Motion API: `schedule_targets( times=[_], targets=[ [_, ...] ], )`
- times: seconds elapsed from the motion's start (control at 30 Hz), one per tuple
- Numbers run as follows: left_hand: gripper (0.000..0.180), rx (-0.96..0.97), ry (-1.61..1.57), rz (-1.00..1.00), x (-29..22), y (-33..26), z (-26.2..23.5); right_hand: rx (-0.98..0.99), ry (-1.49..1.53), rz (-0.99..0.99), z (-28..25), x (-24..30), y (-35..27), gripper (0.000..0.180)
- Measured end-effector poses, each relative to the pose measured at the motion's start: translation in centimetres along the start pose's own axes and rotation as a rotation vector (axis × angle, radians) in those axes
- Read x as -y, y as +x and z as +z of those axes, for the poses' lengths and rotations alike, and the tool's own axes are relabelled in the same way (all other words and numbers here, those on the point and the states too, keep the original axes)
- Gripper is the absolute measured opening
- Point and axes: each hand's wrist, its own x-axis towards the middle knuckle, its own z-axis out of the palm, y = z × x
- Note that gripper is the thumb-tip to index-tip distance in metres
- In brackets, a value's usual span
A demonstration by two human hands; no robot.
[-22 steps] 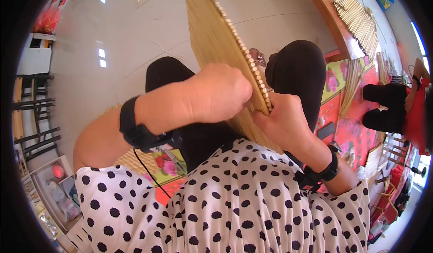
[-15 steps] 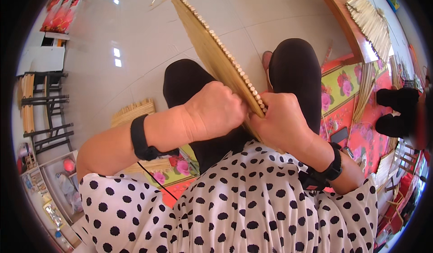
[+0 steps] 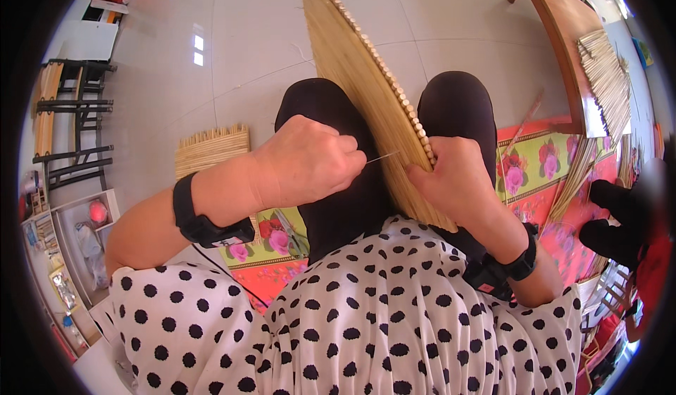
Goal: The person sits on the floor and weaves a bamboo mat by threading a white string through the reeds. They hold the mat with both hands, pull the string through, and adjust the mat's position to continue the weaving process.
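A long tan panel of dry plant stalks (image 3: pixel 345 78), laid side by side, stands tilted between my knees, its round cut ends lined up along the right edge. My right hand (image 3: pixel 456 180) is closed on the near end of this panel, thumb on its left face and fingers around the row of ends. Just left of it, my left hand (image 3: pixel 310 161) pinches a thin, pale needle (image 3: pixel 382 158). The needle's far end meets the panel's face; whether it goes in, I cannot tell. Any thread is too fine to make out.
A smaller stalk mat (image 3: pixel 213 151) lies on the floor at left. At right stands a wooden table (image 3: pixel 556 39) with a stalk bundle (image 3: pixel 604 78) on it. Floral cloth (image 3: pixel 539 164) covers the floor beside me. Folded black-legged stools (image 3: pixel 77 124) are far left; another person's dark legs (image 3: pixel 609 215) show at right.
My left hand has drawn back left from the panel, and the needle now shows between them. The panel stands more upright in view, and my right hand has shifted slightly along its edge.
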Motion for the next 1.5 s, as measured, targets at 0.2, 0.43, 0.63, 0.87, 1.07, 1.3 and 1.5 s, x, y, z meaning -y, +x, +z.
schedule_targets(
  times=[0.2,0.43,0.63,0.87,1.07,1.3,1.5],
  targets=[
    [0.01,-0.361,-0.193,-0.184,-1.1,-0.3,0.4,0.009,-0.007,-0.003,-0.1,-0.2,-0.1,0.02],
    [0.012,-0.618,-1.255,-0.472,-2.6,0.9,4.3,0.016,0.037,0.005,-0.5,0.4,-0.2,0.019],
    [0.021,-0.623,-1.625,-0.507,-3.0,2.2,7.2,0.038,0.062,0.044,-0.7,0.7,-0.7,0.022],
    [0.022,-0.637,-1.497,-0.519,-3.3,2.2,7.3,0.009,0.1,-0.099,-0.8,-0.8,-1.8,0.023],
    [0.018,-0.694,-1.232,-0.524,-3.4,2.4,6.1,-0.019,0.051,-0.127,-0.2,-0.6,-1.6,0.021],
    [0.015,-0.975,-1.173,-0.617,-2.7,-3.3,2.9,-0.056,-0.007,-0.101,0.1,-1.1,-1.8,0.019],
    [0.014,-1.003,-1.109,-0.633,-2.4,-4.9,3.1,0.044,0.062,-0.092,0.0,-0.1,-1.4,0.021]
  ],
)
